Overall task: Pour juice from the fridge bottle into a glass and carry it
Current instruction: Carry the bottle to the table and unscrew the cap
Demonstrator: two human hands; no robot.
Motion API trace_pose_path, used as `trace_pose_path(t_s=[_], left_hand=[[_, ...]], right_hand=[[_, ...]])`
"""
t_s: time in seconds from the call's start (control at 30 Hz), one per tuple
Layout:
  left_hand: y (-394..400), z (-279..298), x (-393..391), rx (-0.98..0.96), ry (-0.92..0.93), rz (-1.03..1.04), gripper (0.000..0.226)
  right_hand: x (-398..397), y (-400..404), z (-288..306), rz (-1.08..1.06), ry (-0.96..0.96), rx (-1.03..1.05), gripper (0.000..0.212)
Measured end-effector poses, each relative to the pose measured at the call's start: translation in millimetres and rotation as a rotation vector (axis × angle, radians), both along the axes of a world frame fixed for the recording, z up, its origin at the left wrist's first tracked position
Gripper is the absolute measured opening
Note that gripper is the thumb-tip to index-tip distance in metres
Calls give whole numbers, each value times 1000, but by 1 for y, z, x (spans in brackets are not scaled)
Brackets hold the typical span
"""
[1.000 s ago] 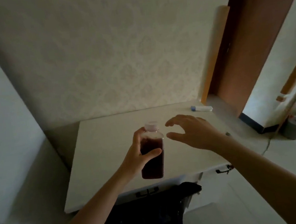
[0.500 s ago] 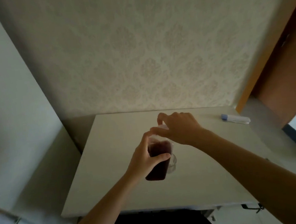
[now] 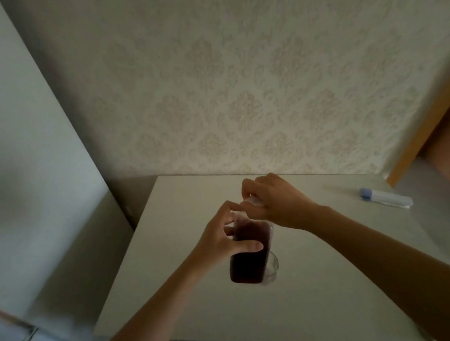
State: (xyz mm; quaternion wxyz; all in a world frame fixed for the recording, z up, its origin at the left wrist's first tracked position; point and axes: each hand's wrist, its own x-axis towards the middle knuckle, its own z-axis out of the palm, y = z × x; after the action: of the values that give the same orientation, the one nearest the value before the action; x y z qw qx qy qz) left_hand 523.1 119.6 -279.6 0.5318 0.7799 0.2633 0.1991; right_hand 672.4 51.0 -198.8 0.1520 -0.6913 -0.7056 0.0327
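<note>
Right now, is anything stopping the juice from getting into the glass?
Yes. The cap is on the bottle, with the right hand pinching it. The glass sits behind the bottle.

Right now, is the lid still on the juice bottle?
Yes, on. The pale cap sits atop the bottle, with the right hand gripping it; the left hand holds the bottle.

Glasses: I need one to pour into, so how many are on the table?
1. A clear glass stands on the table, partly hidden behind the juice bottle. Others could be out of view.
</note>
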Motion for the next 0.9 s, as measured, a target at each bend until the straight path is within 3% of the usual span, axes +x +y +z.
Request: trace_pose_path(t_s=[0.2, 0.5, 0.9], left_hand=[[13, 7, 2, -64, 26, -80, 62], [27, 14, -3, -143, 81, -152, 71], [33, 20, -3, -122, 66, -235, 60]], right_hand=[[21, -1, 10, 213, -104, -73, 29], [28, 4, 13, 435, -236, -104, 34], [35, 5, 23, 632, -554, 39, 33]])
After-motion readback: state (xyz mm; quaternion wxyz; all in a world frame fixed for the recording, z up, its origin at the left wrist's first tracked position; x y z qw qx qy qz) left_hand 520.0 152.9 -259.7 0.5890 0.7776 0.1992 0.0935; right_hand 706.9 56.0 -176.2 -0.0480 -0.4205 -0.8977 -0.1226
